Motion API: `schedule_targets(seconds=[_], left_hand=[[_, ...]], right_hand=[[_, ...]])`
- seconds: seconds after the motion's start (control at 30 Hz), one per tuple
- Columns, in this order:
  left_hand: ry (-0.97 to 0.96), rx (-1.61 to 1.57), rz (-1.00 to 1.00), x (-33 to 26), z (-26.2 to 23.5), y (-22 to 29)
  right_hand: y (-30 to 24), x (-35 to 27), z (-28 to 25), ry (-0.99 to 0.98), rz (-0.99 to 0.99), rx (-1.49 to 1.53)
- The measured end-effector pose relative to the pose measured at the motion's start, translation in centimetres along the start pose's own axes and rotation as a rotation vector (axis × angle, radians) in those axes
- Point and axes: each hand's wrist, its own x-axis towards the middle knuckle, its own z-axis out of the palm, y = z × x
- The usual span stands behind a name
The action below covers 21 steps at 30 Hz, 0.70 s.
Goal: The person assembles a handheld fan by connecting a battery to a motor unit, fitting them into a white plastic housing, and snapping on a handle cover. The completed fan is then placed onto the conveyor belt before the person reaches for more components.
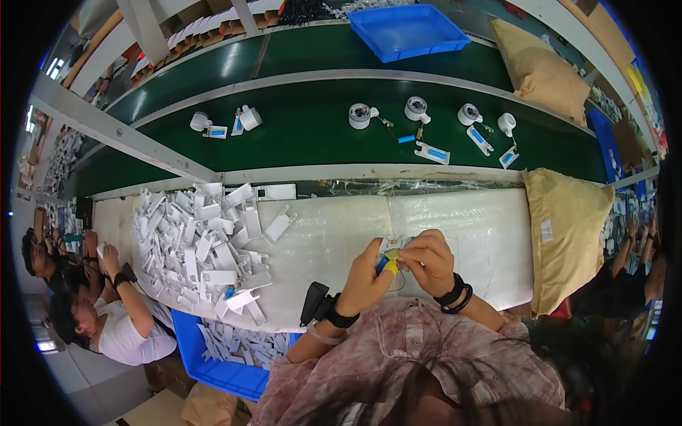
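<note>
In front of my chest, my left hand [367, 275] is closed round a small white plastic part with a blue cell [383, 264]. A yellow piece shows by its thumb; I cannot tell whether it is tape or a finger cover. Against the same part, my right hand [430, 261] pinches with thumb and forefinger; a thin wire hangs below. The pinched detail is too small to make out. To the left, a heap of white plastic casings [206, 241] covers part of the pale, film-covered table [334, 263].
Beyond the table, a green conveyor belt [305, 128] carries several round white units [360, 116] wired to blue-celled holders. A blue tray [408, 34] stands farther back. Sacks [566, 241] bound the right side. A blue bin [234, 381] of white parts sits lower left, near a co-worker [131, 319].
</note>
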Motion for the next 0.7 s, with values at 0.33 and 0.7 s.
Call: schedule_targets(seconds=[0.33, 0.7], left_hand=[[-0.012, 0.066, 0.017, -0.1, 0.1, -0.6], [0.022, 0.006, 0.036, -0.2, 0.4, -1.5]], right_hand=[[0.5, -0.3, 0.0, -0.003, -0.001, -0.016], [0.6, -0.1, 0.3, -0.033, 0.002, -0.017]])
